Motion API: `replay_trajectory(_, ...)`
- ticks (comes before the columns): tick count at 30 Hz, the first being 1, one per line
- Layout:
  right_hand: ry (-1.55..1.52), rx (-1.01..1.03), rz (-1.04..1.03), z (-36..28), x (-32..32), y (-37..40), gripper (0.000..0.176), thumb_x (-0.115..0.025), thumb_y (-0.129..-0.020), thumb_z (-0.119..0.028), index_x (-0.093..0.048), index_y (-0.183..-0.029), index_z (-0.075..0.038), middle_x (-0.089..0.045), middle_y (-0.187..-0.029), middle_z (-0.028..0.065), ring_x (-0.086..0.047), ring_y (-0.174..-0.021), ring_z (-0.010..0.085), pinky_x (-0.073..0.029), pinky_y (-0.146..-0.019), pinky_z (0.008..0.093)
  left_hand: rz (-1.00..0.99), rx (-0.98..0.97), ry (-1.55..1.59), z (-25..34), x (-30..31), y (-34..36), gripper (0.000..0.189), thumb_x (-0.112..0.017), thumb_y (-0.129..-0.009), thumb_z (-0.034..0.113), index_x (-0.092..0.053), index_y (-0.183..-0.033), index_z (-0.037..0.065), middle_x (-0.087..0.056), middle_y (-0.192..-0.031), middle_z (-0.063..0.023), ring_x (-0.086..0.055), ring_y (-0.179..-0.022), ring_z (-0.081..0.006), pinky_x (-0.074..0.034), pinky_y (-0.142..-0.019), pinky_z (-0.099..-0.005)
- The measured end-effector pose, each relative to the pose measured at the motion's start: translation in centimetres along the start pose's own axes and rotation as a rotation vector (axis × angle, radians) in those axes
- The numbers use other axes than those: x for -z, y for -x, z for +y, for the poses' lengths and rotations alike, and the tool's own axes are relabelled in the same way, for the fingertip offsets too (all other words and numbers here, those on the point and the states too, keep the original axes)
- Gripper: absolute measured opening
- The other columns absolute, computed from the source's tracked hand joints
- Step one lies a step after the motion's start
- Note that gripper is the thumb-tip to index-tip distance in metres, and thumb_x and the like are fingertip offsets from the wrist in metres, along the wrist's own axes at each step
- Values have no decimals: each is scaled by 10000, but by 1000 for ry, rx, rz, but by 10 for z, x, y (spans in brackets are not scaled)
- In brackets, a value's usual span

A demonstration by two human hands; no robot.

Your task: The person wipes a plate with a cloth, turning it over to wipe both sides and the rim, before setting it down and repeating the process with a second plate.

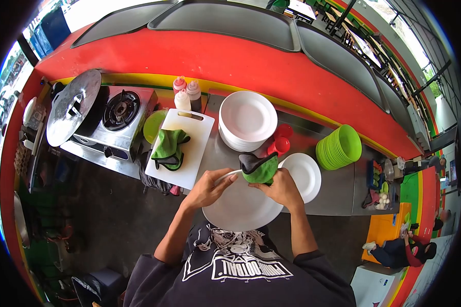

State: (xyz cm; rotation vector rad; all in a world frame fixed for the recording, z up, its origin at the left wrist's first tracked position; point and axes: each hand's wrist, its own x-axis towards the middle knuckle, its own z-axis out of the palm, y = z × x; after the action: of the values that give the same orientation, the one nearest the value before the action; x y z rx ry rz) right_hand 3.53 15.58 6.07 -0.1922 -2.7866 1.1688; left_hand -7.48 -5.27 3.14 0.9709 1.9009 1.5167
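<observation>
Close in front of my chest is a white plate (243,207), its near part overlapping my shirt and the counter's front edge. My left hand (210,188) is closed on the plate's far left rim, thumb along the edge. A green and grey cloth (261,171) is bunched in my right hand (281,190), which presses it over the far right rim. Just beyond the cloth stands a stack of white plates (247,117). To the right of my right hand lies another white plate (303,176).
Left is a white cutting board (197,140) with a folded green cloth (169,148). Beyond it are a gas stove (120,117), a metal lid (74,107) and sauce bottles (193,94). Red cups (279,146) and stacked green bowls (340,146) stand right. A person (402,250) sits far right.
</observation>
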Motion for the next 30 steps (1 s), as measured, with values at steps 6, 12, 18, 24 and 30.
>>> replay_trajectory(6, -185, -120, 216, 6, -3, 3, 303, -822, -774, -215, -680, -886, 28, -705, -758, 143, -683, -676, 262, -518, -651, 366, 217, 94, 227, -1, 2, 7, 399, -529, -1019, 351, -644, -1109, -20, -646, -807, -35, -527, -715, -95, -458, -660, -268)
replay_trajectory(12, -568, -225, 643, 36, -69, 25, 271, -771, -846, -131, -626, -1015, 23, -651, -918, 26, -590, -815, 108, -479, -749, 275, 681, 66, 701, -30, -19, 0, 428, -520, -1020, 386, -641, -1134, -9, -581, -873, 36, -503, -810, -40, -434, -732, -220)
replay_trajectory(18, -688, -228, 609, 41, -45, 26, 281, -751, -856, -106, -606, -1045, 43, -655, -926, 55, -601, -821, 129, -491, -758, 293, 453, 74, 611, -31, -21, 4, 356, -470, -1049, 327, -553, -1190, 10, -582, -900, 30, -502, -827, -49, -430, -779, -228)
replay_trajectory(24, -383, -144, 267, 41, -8, 33, 252, -771, -835, -163, -646, -966, 13, -679, -839, 63, -625, -748, 153, -502, -710, 317, 194, 181, 234, -1, -3, -3, 380, -515, -1027, 366, -610, -1150, 20, -530, -810, 42, -446, -754, -54, -396, -670, -227)
replay_trajectory(30, -143, -69, 78, 21, 16, 24, 301, -781, -812, -225, -674, -911, 38, -697, -778, 195, -683, -689, 326, -516, -657, 394, 11, 52, 51, 2, -12, -2, 360, -557, -1006, 343, -634, -1127, 13, -575, -760, -14, -464, -696, -70, -405, -623, -257)
